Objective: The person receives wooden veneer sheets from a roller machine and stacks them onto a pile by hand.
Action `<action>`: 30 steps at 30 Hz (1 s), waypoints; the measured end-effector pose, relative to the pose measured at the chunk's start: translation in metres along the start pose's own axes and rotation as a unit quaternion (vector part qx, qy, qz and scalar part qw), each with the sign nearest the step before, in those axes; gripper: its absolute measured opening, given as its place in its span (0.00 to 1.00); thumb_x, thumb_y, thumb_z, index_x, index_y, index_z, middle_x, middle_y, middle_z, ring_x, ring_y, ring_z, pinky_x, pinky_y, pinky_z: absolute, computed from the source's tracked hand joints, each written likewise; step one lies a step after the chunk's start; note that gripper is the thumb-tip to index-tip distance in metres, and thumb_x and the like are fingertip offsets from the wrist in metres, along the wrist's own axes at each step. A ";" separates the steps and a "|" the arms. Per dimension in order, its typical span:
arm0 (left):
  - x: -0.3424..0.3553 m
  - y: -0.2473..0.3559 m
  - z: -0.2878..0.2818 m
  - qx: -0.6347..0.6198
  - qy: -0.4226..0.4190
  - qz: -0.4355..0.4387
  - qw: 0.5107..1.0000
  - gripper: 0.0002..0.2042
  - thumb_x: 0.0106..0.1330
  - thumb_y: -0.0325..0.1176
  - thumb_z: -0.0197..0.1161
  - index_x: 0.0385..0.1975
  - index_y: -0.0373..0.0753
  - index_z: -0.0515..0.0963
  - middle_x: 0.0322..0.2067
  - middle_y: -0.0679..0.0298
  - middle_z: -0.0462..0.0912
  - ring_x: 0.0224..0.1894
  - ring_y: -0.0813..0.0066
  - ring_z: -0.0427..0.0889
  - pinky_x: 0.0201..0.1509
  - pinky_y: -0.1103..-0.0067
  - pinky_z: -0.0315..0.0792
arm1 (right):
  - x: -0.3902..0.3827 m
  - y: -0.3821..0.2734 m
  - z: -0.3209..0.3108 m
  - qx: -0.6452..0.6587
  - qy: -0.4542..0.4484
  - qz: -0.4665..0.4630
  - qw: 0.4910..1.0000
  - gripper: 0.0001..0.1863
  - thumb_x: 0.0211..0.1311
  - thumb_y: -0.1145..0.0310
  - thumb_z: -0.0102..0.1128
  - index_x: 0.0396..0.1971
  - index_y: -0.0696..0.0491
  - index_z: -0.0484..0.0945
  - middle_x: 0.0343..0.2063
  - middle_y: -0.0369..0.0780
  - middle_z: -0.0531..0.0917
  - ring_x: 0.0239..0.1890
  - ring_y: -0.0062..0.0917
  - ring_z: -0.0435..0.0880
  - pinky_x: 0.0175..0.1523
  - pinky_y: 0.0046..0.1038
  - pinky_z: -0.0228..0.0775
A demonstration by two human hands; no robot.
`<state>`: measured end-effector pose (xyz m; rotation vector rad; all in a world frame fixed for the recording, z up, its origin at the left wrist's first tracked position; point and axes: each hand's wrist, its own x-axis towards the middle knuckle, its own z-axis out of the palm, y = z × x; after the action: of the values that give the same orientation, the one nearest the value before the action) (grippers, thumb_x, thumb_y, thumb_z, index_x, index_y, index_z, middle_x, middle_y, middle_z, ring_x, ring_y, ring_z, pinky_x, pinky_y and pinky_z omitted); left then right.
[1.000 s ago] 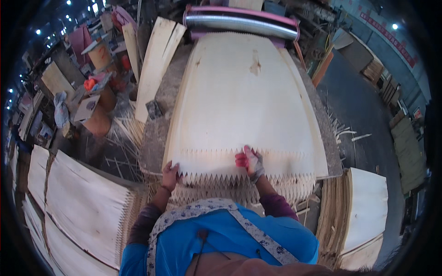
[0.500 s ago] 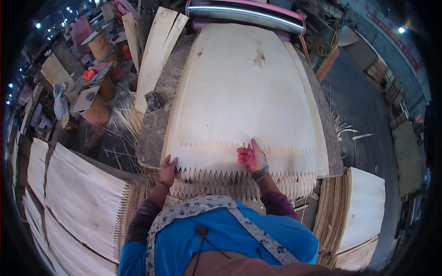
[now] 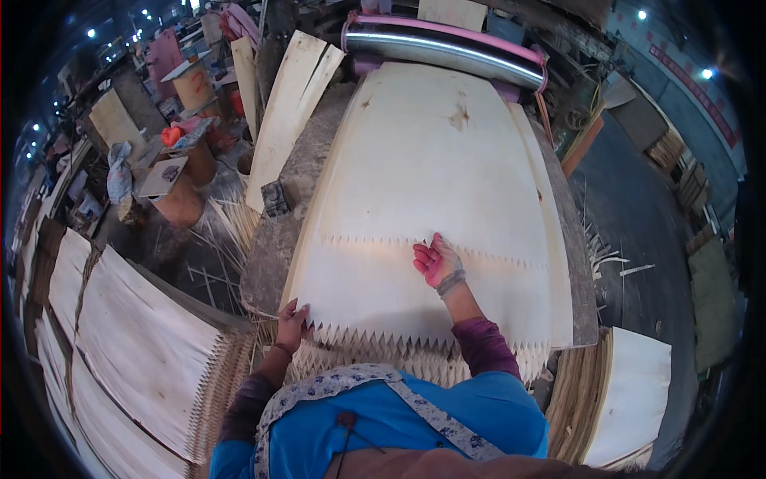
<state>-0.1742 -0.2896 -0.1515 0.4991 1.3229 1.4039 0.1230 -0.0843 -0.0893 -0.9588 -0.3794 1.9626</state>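
red banner sign [image 3: 692,96] upper right

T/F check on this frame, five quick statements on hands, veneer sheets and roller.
1. The right hand lies flat on the zigzag seam where the two veneer sheets meet. True.
2. The left hand is lifted clear of the veneer. False: it touches the near sheet at its left toothed corner.
3. A metal roller sits at the far end of the far sheet. True.
4. The right hand holds a tool. False: it is open and holds nothing.
5. The near sheet has a straight near edge. False: it is sawtoothed.
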 end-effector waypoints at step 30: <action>-0.004 0.003 0.004 -0.020 0.037 -0.010 0.999 0.10 0.60 0.29 0.53 0.41 0.37 0.72 0.28 0.69 0.78 0.25 0.84 0.77 0.24 0.83 0.74 | 0.115 -0.035 0.031 0.032 0.025 -0.004 0.999 0.08 0.61 0.57 0.41 0.39 0.34 0.68 0.31 0.39 0.78 0.29 0.26 0.77 0.37 0.33 0.68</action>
<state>-0.1708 -0.2901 -0.1460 0.4102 1.3525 1.4412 0.0857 0.0330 -0.1030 -0.9627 -0.2893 1.9287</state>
